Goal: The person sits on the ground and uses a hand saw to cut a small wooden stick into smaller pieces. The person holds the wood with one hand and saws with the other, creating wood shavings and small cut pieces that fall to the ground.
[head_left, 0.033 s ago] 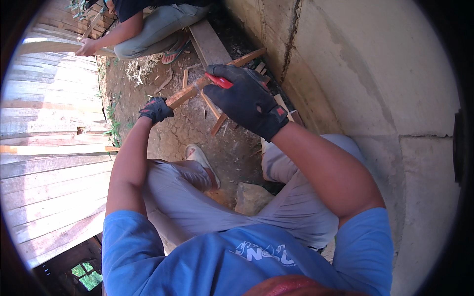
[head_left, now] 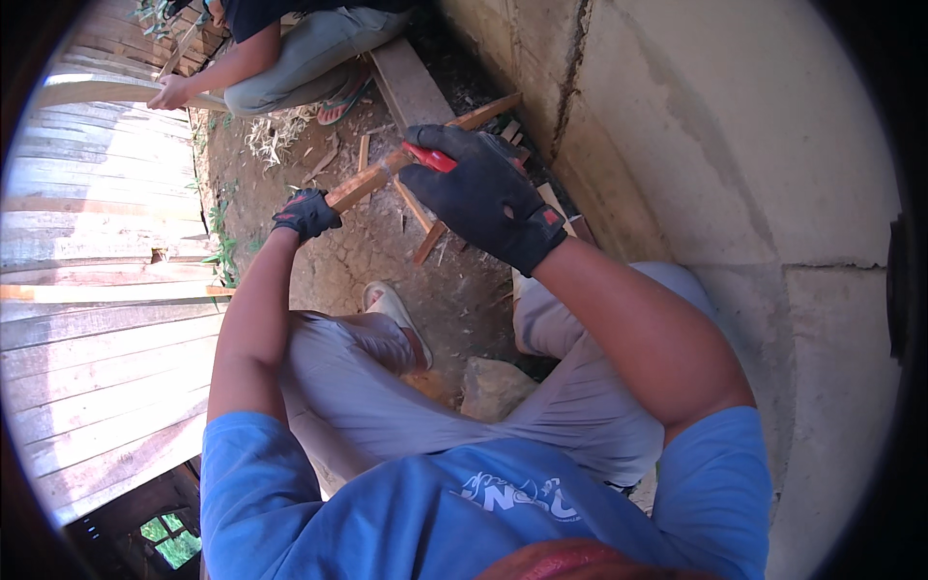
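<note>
My left hand (head_left: 307,215), in a dark glove, is closed around the near end of a narrow wooden strip (head_left: 356,188). The strip slants away to the upper right, over other pieces of wood. Above its middle, my right hand (head_left: 478,198), in a black glove with a small hole, is closed on a red-handled tool (head_left: 432,158). Only part of the red handle shows; the hand hides the rest, so I cannot tell its kind. Beneath the strip lie a thin crossing stick (head_left: 413,208) and a short wood piece (head_left: 429,244).
A wide board (head_left: 411,82) lies ahead. At the upper left another person (head_left: 290,72) crouches, one hand on a long wooden piece. A plank wall (head_left: 106,232) stands left, a concrete wall (head_left: 715,145) right. A rock (head_left: 493,389) sits between my legs; wood shavings (head_left: 274,138) litter the dirt.
</note>
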A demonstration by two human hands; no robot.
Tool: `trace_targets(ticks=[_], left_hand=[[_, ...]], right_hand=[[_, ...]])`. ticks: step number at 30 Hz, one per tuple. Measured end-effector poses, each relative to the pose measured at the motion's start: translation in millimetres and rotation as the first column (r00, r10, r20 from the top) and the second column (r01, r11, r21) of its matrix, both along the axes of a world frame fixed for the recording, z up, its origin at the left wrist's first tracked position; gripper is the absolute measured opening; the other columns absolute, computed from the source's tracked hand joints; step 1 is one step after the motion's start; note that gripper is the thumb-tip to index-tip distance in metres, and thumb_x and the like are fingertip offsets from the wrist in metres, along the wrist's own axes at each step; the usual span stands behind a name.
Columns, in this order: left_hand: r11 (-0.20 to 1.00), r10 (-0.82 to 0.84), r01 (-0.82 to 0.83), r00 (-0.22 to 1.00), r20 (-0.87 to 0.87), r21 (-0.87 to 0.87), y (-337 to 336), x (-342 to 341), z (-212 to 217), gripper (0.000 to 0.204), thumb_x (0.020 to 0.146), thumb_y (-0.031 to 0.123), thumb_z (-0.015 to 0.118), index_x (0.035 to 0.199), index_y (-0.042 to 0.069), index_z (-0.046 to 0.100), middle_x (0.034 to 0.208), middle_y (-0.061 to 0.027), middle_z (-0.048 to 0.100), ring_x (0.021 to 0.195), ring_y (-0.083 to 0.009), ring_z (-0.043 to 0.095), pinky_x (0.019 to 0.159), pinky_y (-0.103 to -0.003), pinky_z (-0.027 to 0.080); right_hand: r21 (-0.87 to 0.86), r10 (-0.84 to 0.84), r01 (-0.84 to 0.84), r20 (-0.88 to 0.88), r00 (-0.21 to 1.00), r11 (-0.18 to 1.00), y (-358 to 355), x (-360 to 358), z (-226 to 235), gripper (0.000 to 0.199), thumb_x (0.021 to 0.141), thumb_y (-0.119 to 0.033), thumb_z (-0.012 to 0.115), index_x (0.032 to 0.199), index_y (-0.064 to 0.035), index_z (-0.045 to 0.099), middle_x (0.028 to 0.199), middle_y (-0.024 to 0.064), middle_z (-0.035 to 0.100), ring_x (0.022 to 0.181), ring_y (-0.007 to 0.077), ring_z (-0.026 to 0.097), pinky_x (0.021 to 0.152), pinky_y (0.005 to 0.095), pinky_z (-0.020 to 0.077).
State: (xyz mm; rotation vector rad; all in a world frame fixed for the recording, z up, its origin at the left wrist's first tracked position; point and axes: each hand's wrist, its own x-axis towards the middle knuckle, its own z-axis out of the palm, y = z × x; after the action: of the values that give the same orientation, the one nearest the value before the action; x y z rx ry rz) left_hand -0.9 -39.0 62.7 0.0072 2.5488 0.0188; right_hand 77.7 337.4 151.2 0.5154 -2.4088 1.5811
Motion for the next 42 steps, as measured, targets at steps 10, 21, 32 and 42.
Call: trace_targets(ticks=[10,21,32,42], left_hand=[[1.000,0.010,-0.011,0.999,0.037,0.012,11.3,3.4,7.8,0.049,0.076,0.047,0.082,0.105,0.007,0.080,0.092,-0.0165,0.079,0.088,-0.0342,0.077,0.083,-0.047,0.058],[0.991,-0.128,0.125,0.989,-0.073,-0.036,-7.6,7.0,-27.4,0.054,0.073,0.045,0.082,0.109,0.006,0.076,0.106,-0.0231,0.076,0.101,-0.0420,0.073,0.088,-0.050,0.056],[0.997,-0.052,0.048,0.996,-0.071,-0.054,-3.3,4.9,-29.7,0.053,0.070,0.043,0.080,0.107,0.005,0.080,0.099,-0.0238,0.077,0.092,-0.0410,0.075,0.083,-0.048,0.058],[0.998,-0.057,0.055,0.996,-0.063,-0.031,-1.1,5.0,-27.2,0.053,0.069,0.043,0.080,0.109,0.007,0.080,0.104,-0.0235,0.077,0.097,-0.0400,0.075,0.086,-0.048,0.058]], right_hand=[[-0.022,0.027,-0.027,0.017,0.999,0.999,-2.5,-1.7,6.1,0.038,0.096,-0.027,0.069,0.125,-0.0043,0.069,0.119,0.0193,0.072,0.113,0.0387,0.069,0.099,0.0448,0.0557],[0.121,0.107,-0.087,-0.172,0.979,0.989,8.9,-19.4,-10.5,0.035,0.098,-0.025,0.071,0.124,-0.0021,0.072,0.130,0.0161,0.071,0.120,0.0337,0.068,0.104,0.0416,0.0534],[-0.057,0.190,-0.182,0.192,0.963,0.982,-2.7,2.1,18.1,0.037,0.099,-0.023,0.070,0.130,-0.0024,0.070,0.134,0.0168,0.070,0.123,0.0332,0.068,0.106,0.0401,0.0527],[0.142,0.180,-0.183,0.029,0.983,0.973,-11.2,-1.8,-6.8,0.039,0.099,-0.024,0.071,0.131,-0.0018,0.070,0.135,0.0169,0.070,0.122,0.0338,0.068,0.107,0.0412,0.0524]])
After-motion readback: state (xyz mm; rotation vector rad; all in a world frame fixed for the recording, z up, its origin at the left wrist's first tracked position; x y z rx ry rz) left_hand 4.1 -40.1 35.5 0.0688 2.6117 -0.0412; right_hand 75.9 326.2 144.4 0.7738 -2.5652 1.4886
